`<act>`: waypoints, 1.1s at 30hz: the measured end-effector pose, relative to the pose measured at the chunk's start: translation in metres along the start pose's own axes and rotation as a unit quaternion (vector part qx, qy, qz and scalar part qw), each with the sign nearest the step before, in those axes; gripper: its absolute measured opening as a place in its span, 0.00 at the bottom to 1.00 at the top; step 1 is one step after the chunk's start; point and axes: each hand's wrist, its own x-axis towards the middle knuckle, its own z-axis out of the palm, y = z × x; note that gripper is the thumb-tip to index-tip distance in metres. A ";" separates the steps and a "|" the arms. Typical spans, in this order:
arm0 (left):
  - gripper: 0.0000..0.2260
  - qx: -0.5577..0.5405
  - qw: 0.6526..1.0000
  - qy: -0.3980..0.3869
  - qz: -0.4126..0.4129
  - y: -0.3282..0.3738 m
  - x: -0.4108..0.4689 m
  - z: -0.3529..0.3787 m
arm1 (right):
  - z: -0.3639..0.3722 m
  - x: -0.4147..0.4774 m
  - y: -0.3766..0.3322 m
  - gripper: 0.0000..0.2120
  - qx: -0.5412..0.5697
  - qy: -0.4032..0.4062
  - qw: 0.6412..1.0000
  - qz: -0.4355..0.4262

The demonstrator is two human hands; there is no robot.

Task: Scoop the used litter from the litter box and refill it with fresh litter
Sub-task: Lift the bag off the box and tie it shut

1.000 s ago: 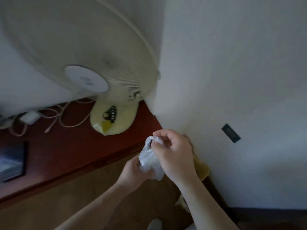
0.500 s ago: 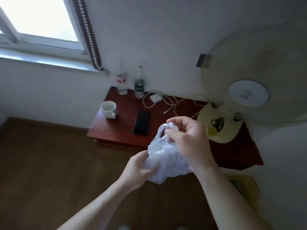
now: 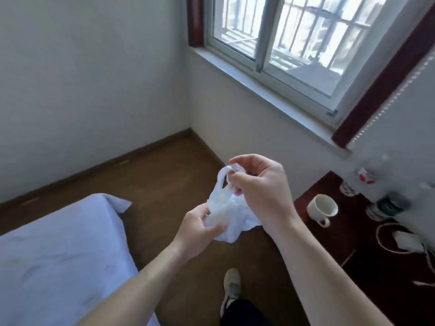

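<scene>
The window (image 3: 294, 41) is now filling twelve o'clock, fan gone; the left hand (image 3: 197, 229) and right hand (image 3: 261, 191) are still gripping the plastic bag (image 3: 231, 214).

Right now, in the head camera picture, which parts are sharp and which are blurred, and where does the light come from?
Head view: daylight enters through the barred window, overexposed in places. The plastic bag, left hand and right hand are fairly sharp. The bottles on the red table are smeared by motion blur, while the white mug is clearer. The wide lens bends the window frame.
</scene>
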 end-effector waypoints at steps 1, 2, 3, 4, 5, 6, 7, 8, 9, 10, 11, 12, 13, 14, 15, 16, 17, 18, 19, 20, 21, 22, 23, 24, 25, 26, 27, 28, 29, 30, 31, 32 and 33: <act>0.13 0.005 1.000 0.026 -0.008 -0.002 0.009 -0.014 | 0.014 0.017 -0.002 0.10 0.001 -0.024 1.000 -0.006; 0.11 0.010 0.998 0.052 -0.015 -0.003 0.018 -0.027 | 0.027 0.035 -0.004 0.09 0.002 -0.048 0.999 -0.011; 0.10 0.014 0.997 0.078 -0.019 -0.005 0.028 -0.040 | 0.041 0.052 -0.006 0.09 0.004 -0.072 0.997 -0.015; 0.09 0.015 0.994 0.105 -0.024 -0.005 0.036 -0.052 | 0.053 0.068 -0.009 0.09 0.004 -0.096 0.995 -0.020; 0.08 0.015 0.991 0.132 -0.030 -0.004 0.045 -0.063 | 0.066 0.085 -0.012 0.09 0.006 -0.119 0.993 -0.023; 0.08 0.014 0.987 0.157 -0.039 -0.001 0.053 -0.073 | 0.078 0.101 -0.016 0.09 0.009 -0.142 0.990 -0.024; 0.09 0.016 0.982 0.183 -0.049 0.001 0.062 -0.083 | 0.089 0.116 -0.020 0.10 0.012 -0.166 0.986 -0.023; 0.08 0.023 0.975 0.211 -0.061 0.003 0.069 -0.094 | 0.101 0.131 -0.025 0.10 0.015 -0.190 0.981 -0.021; 0.07 0.036 0.967 0.241 -0.073 0.004 0.077 -0.105 | 0.113 0.145 -0.030 0.11 0.015 -0.213 0.977 -0.020; 0.06 0.051 0.958 0.269 -0.084 0.006 0.083 -0.116 | 0.125 0.159 -0.036 0.11 0.013 -0.232 0.972 -0.021; 0.05 0.067 0.949 0.293 -0.090 0.005 0.090 -0.130 | 0.138 0.172 -0.041 0.11 0.011 -0.248 0.968 -0.023; 0.06 0.082 0.941 0.314 -0.092 0.005 0.096 -0.144 | 0.152 0.184 -0.046 0.11 0.007 -0.262 0.965 -0.026; 0.06 0.092 0.934 0.333 -0.094 0.003 0.101 -0.157 | 0.167 0.196 -0.051 0.11 0.004 -0.275 0.961 -0.028; 0.06 0.093 0.927 0.350 -0.095 0.001 0.105 -0.172 | 0.182 0.206 -0.056 0.11 0.001 -0.288 0.957 -0.031; 0.06 0.089 0.921 0.367 -0.096 -0.002 0.110 -0.186 | 0.199 0.216 -0.060 0.11 -0.002 -0.303 0.952 -0.035; 0.07 0.081 0.914 0.385 -0.096 -0.007 0.114 -0.202 | 0.216 0.226 -0.064 0.11 -0.007 -0.318 0.947 -0.040; 0.08 0.072 0.907 0.402 -0.099 -0.012 0.119 -0.218 | 0.235 0.235 -0.067 0.11 -0.012 -0.331 0.942 -0.046; 0.10 0.062 0.902 0.416 -0.101 -0.019 0.125 -0.235 | 0.255 0.244 -0.070 0.11 -0.018 -0.344 0.937 -0.053; 0.12 0.053 0.897 0.426 -0.101 -0.024 0.130 -0.252 | 0.276 0.252 -0.073 0.11 -0.024 -0.356 0.932 -0.062; 0.14 0.044 0.893 0.436 -0.099 -0.030 0.136 -0.270 | 0.297 0.260 -0.076 0.11 -0.028 -0.366 0.928 -0.070; 0.16 0.039 0.888 0.448 -0.097 -0.036 0.142 -0.290 | 0.320 0.268 -0.079 0.11 -0.032 -0.375 0.923 -0.076; 0.18 0.037 0.882 0.459 -0.095 -0.042 0.148 -0.311 | 0.342 0.275 -0.081 0.11 -0.034 -0.384 0.919 -0.080; 0.19 0.036 0.878 0.469 -0.093 -0.048 0.153 -0.333 | 0.365 0.282 -0.084 0.11 -0.035 -0.392 0.915 -0.084; 0.19 0.034 0.874 0.476 -0.088 -0.053 0.159 -0.355 | 0.389 0.290 -0.087 0.11 -0.035 -0.399 0.912 -0.087; 0.18 0.028 0.872 0.482 -0.085 -0.057 0.164 -0.377 | 0.413 0.297 -0.091 0.11 -0.036 -0.406 0.909 -0.089; 0.17 0.021 0.869 0.487 -0.083 -0.061 0.168 -0.398 | 0.436 0.305 -0.095 0.11 -0.036 -0.412 0.906 -0.088; 0.16 0.017 0.867 0.491 -0.082 -0.062 0.172 -0.420 | 0.458 0.313 -0.101 0.11 -0.035 -0.417 0.904 -0.087; 0.17 0.017 0.864 0.496 -0.084 -0.062 0.174 -0.442 | 0.480 0.320 -0.107 0.11 -0.032 -0.423 0.902 -0.087; 0.18 0.017 0.860 0.503 -0.087 -0.062 0.177 -0.464 | 0.502 0.327 -0.114 0.11 -0.030 -0.430 0.898 -0.086; 0.19 0.018 0.855 0.511 -0.092 -0.061 0.179 -0.486 | 0.524 0.334 -0.121 0.11 -0.030 -0.438 0.895 -0.086; 0.19 0.021 0.849 0.519 -0.095 -0.060 0.181 -0.507 | 0.544 0.341 -0.127 0.11 -0.029 -0.446 0.890 -0.087; 0.21 0.023 0.843 0.528 -0.098 -0.059 0.184 -0.528 | 0.565 0.348 -0.134 0.10 -0.027 -0.458 0.884 -0.090; 0.21 0.025 0.835 0.540 -0.102 -0.058 0.186 -0.548 | 0.587 0.355 -0.139 0.10 -0.025 -0.472 0.876 -0.093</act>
